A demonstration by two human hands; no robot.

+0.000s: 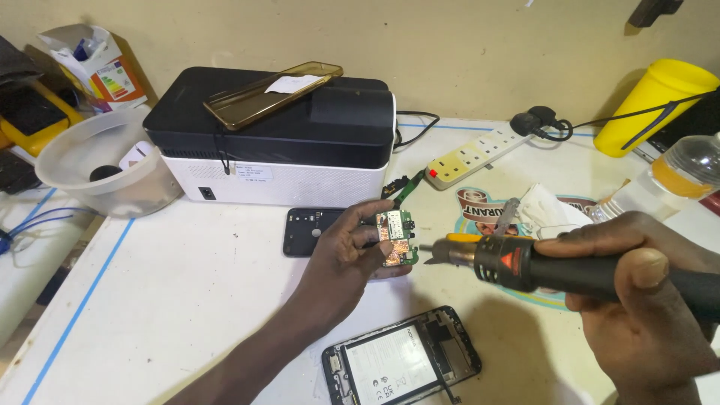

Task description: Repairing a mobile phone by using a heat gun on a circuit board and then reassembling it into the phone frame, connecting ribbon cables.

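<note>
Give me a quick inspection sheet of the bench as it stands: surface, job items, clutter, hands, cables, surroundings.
Surface: white table with blue tape lines.
Job's things: green circuit board; black hot-air tool, nozzle pointed at the board; opened phone near the front edge; black phone back.
Clutter: crumpled tissue, plastic bottle, yellow cup, translucent bowl.
Grippers: left hand, fingers pinching the board; right hand wrapped round the tool's handle.
Cables: power strip with black plug and lead; blue wires at left edge.
Surroundings: black-and-white box with a phone case on top; beige wall.
</note>
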